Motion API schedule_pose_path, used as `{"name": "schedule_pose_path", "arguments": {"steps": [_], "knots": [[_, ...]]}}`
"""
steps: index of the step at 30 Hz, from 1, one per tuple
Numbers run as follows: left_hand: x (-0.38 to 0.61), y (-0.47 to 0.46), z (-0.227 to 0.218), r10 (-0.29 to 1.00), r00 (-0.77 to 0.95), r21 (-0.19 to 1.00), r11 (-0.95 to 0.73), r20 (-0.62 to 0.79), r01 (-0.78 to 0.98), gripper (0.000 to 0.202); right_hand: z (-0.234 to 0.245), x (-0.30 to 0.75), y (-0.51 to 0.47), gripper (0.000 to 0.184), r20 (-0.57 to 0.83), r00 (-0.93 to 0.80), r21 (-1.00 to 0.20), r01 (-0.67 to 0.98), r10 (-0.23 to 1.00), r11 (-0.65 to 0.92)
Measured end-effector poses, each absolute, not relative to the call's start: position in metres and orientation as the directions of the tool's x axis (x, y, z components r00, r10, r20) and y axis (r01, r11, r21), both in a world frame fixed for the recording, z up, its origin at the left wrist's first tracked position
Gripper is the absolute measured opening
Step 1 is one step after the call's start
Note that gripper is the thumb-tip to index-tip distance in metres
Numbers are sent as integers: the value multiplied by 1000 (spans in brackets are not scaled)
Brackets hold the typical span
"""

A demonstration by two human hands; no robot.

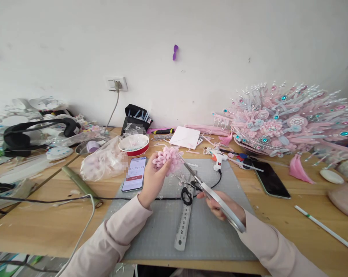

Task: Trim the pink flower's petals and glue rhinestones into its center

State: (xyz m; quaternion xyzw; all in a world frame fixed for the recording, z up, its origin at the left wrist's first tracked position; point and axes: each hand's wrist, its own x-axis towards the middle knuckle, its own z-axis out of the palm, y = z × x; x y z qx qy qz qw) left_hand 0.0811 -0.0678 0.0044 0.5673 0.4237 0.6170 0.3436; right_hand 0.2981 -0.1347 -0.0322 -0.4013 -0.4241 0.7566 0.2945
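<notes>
My left hand (156, 180) is raised above the mat, its fingers closed around a pink fuzzy flower (168, 158) with many looped petals. In my right hand (221, 204) is a pair of scissors (210, 192) with a long pale grey handle. The metal tips point up and left, close to the flower's right edge; whether they touch it I cannot tell. Beneath the hands lies a grey cutting mat (151, 238) bearing a steel ruler (182, 231) and a small black-handled tool (187, 196). Small scraps lie around the ruler's upper end.
A glue gun (218, 159) with a black cord rests at the mat's upper right. Left are a lit phone (135, 175), a red-white bowl (134, 144) and a plastic bag (101, 159). Right are a dark phone (270, 179) and a large pink beaded headdress (283, 123). Cables cross the table.
</notes>
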Motion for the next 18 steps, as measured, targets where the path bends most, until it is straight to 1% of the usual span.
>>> {"name": "schedule_pose_path", "arguments": {"steps": [5, 9, 14, 18], "knots": [[82, -68, 9, 939, -97, 943, -333, 329, -20, 16, -32, 299, -134, 53, -338, -531, -882, -110, 778, -458], [81, -66, 7, 957, -67, 955, -288, 284, -72, 19, -36, 301, -134, 48, -333, -534, -887, -103, 777, -451], [81, -65, 5, 962, -48, 959, -272, 269, -86, 19, -38, 302, -133, 44, -316, -541, -892, -110, 779, -438], [82, -66, 5, 963, -32, 959, -269, 267, -84, 18, -37, 301, -134, 50, -327, -528, -883, -124, 784, -452]]}}
